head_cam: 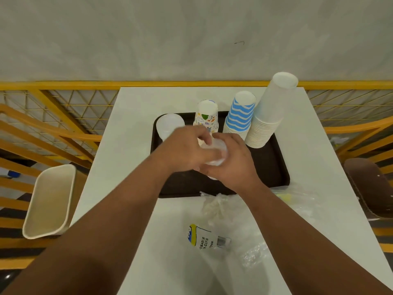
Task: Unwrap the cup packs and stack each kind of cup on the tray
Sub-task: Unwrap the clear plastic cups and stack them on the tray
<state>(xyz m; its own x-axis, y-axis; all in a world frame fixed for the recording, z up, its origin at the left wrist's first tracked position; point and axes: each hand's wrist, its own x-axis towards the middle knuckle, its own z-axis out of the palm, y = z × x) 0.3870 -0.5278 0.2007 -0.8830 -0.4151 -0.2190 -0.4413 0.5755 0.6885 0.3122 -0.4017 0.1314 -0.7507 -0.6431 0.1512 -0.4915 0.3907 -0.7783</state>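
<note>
Wrappers (214, 241) on white table (131, 128), yellow railing (63, 85) behind

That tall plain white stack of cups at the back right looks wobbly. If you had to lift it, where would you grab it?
Probably low down, round the band of packed rims on the white cup stack, coming from its right, where the tray is bare. It leans, and the blue striped stack crowds its left, so a grip near the top would likely tip it.
</note>
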